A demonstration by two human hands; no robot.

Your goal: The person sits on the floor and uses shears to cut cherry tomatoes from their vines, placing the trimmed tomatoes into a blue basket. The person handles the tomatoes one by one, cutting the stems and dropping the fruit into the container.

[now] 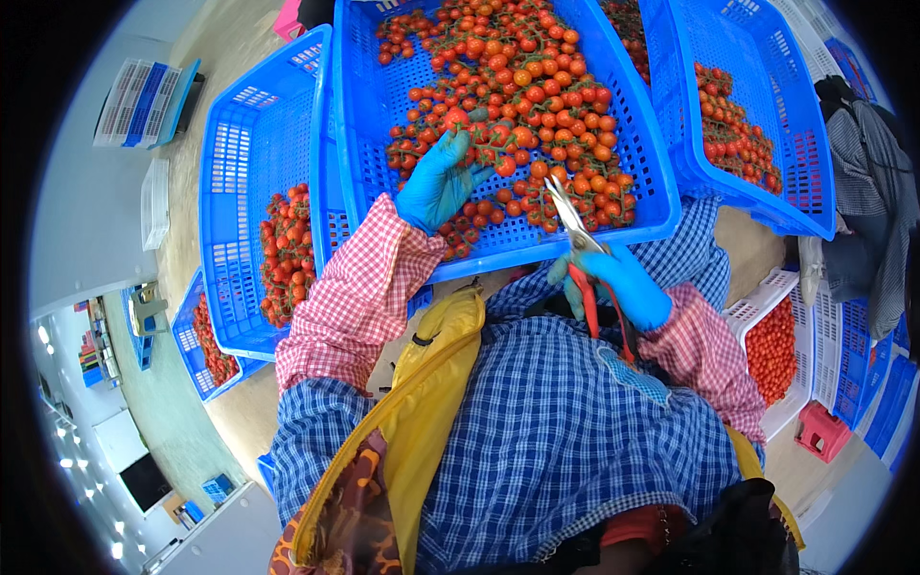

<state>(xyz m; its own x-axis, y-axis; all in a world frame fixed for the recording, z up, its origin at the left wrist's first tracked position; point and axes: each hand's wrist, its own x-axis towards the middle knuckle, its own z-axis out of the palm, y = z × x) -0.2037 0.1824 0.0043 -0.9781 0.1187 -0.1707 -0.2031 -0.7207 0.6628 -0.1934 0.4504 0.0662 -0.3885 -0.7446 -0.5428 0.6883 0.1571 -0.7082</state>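
Note:
My left hand (433,188), in a blue glove, reaches over the near part of a large blue perforated crate (498,251). Its curled fingers hold a truss of red cherry tomatoes (504,165), and part of the grip is hidden. My right hand (625,286), also gloved in blue, is closed around red-handled scissors (573,222) at the crate's near rim. The scissor blades point away from me over the fruit, slightly apart. Loose and vine-attached cherry tomatoes (537,72), red to orange, heap toward the crate's far and right parts.
To the left stands another blue crate (216,240) with cherry tomatoes (287,254). A tilted blue crate (815,206) at the right holds more. Below it, a white crate (738,316) contains loose tomatoes (774,355), near a red stool (822,431). Grey clothing (867,192) hangs at far right.

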